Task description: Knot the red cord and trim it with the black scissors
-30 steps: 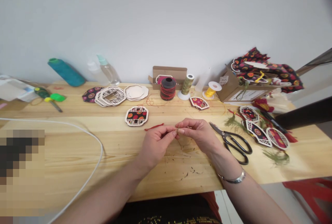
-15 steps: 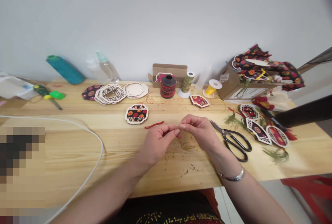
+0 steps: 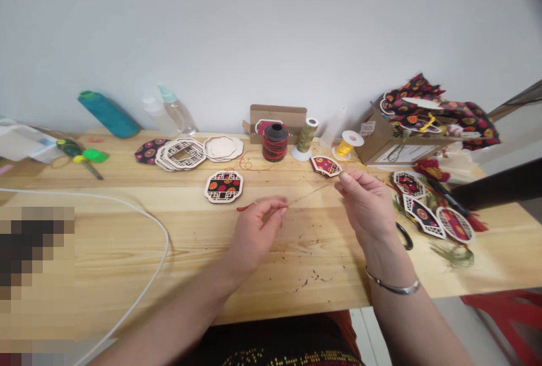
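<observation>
My left hand point(image 3: 259, 230) rests low over the wooden table point(image 3: 105, 253), fingers pinched on a short red cord point(image 3: 248, 207) and one end of a thin thread point(image 3: 307, 195). My right hand point(image 3: 367, 203) is raised to the right, thumb and forefinger pinched on the thread's other end, so the thread runs taut between both hands. A fan-shaped ornament point(image 3: 325, 165) lies just behind the right fingertips. A lattice-framed ornament with dark floral fabric point(image 3: 223, 186) lies behind my left hand.
Black scissors point(image 3: 405, 235) lie partly hidden under my right hand. Thread spools point(image 3: 275, 142) and a cardboard box point(image 3: 392, 143) line the back. Finished ornaments point(image 3: 427, 213) crowd the right, wooden frames point(image 3: 182, 154) the back left. A white cable point(image 3: 139, 298) curves across the left.
My right hand has pulled away up and to the right, drawing the thread out taut from my left hand. It now covers most of the scissors. My left hand stayed in place.
</observation>
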### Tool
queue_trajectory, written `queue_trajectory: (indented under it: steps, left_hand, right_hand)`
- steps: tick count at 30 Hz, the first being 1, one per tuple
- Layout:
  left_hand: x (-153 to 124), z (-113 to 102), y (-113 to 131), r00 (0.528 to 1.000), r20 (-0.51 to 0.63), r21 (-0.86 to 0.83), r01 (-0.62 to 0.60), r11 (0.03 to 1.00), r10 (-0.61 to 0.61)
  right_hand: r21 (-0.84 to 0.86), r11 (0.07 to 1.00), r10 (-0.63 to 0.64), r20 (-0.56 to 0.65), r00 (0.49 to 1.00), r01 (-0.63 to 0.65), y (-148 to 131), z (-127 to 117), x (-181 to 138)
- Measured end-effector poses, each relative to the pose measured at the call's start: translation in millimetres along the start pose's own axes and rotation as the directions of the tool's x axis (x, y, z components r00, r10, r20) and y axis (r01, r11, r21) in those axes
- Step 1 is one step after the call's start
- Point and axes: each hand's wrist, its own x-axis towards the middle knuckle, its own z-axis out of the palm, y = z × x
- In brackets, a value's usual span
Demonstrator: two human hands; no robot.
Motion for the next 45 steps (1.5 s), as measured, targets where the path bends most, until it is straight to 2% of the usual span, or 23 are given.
queue_trajectory:
  steps: [2, 3, 4, 5, 6, 7, 8, 10, 12, 13, 15, 18, 21, 25, 28, 32, 39, 45]
  left_hand:
    - [-0.7, -0.7, -1.1, 0.973, -0.184, 0.054, -0.13, 0.99, 0.138]
    - [-1.1, -1.0, -0.8, 0.956, -0.228, 0.052, -0.175, 0.983, 0.182]
    - [-1.6, -1.3, -0.2, 0.962, -0.208, 0.015, -0.178, 0.984, 0.177]
    - [-2.0, -1.3, 0.8, 0.986, -0.123, -0.065, -0.126, 0.99, 0.117]
    - [-2.3, -1.1, 1.9, 1.0, 0.022, -0.166, -0.015, 0.986, 0.019]
    - [-2.5, -0.8, 3.0, 0.975, 0.201, -0.26, 0.142, 0.955, -0.091]
    - [-2.4, -0.5, 3.9, 0.905, 0.382, -0.324, 0.322, 0.889, -0.188]
    - [-1.5, -0.3, 5.4, 0.746, 0.608, -0.388, 0.577, 0.719, -0.271]
    - [0.2, -1.1, 6.2, 0.669, 0.689, -0.421, 0.682, 0.598, -0.278]
    - [1.2, -1.9, 6.3, 0.656, 0.701, -0.44, 0.705, 0.556, -0.278]
    - [3.1, -3.7, 6.2, 0.656, 0.699, -0.479, 0.725, 0.495, -0.285]
    - [4.9, -5.7, 5.4, 0.673, 0.676, -0.522, 0.725, 0.449, -0.302]
    - [5.6, -5.9, 4.3, 0.708, 0.641, -0.552, 0.694, 0.463, -0.297]
    - [5.7, -3.5, 3.4, 0.76, 0.574, -0.555, 0.635, 0.537, -0.306]
    - [4.7, -0.9, 2.9, 0.813, 0.475, -0.536, 0.571, 0.622, -0.337]
    - [3.3, 1.3, 1.2, 0.868, 0.364, -0.494, 0.488, 0.72, -0.338]
    - [4.3, 0.3, 0.0, 0.886, 0.315, -0.497, 0.46, 0.736, -0.341]
    - [4.5, 0.4, -0.1, 0.885, 0.326, -0.507, 0.46, 0.728, -0.332]
  right_hand:
    - [0.014, 0.999, -0.049, -0.066, 0.997, 0.05, -1.0, -3.5, 2.5]
    - [0.0, 0.996, -0.087, -0.099, 0.991, 0.088, -0.9, -4.5, 3.3]
    - [-0.037, 0.99, -0.137, -0.124, 0.983, 0.133, -0.4, -5.0, 3.5]
    - [-0.093, 0.979, -0.194, -0.13, 0.972, 0.183, 0.5, -4.8, 3.1]
    - [-0.167, 0.957, -0.256, -0.112, 0.96, 0.236, 1.5, -3.7, 1.8]
    - [-0.244, 0.925, -0.317, -0.07, 0.946, 0.292, 2.5, -1.7, -0.3]
    - [-0.316, 0.882, -0.372, -0.007, 0.928, 0.351, 3.3, 1.1, -3.2]
    - [-0.417, 0.781, -0.439, 0.162, 0.884, 0.464, 4.2, 8.5, -10.9]
    - [-0.461, 0.682, -0.458, 0.335, 0.824, 0.567, 3.7, 16.5, -19.8]
    - [-0.47, 0.639, -0.455, 0.409, 0.791, 0.61, 3.0, 20.0, -24.2]
    - [-0.475, 0.568, -0.43, 0.526, 0.734, 0.672, 0.5, 24.9, -31.9]
    - [-0.478, 0.495, -0.392, 0.622, 0.678, 0.726, -4.3, 26.9, -39.8]
    - [-0.487, 0.443, -0.356, 0.675, 0.646, 0.753, -8.0, 25.1, -45.1]
    - [-0.47, 0.425, -0.312, 0.726, 0.613, 0.773, -7.5, 22.0, -55.6]
    - [-0.461, 0.439, -0.266, 0.753, 0.602, 0.771, -3.8, 19.0, -67.3]
    - [-0.441, 0.508, -0.186, 0.782, 0.594, 0.74, -0.4, 15.0, -82.7]
    - [-0.469, 0.591, 0.023, 0.823, 0.567, 0.657, -8.0, 17.1, -97.9]
    - [-0.451, 0.633, 0.091, 0.851, 0.517, 0.63, -7.7, 20.3, -103.1]
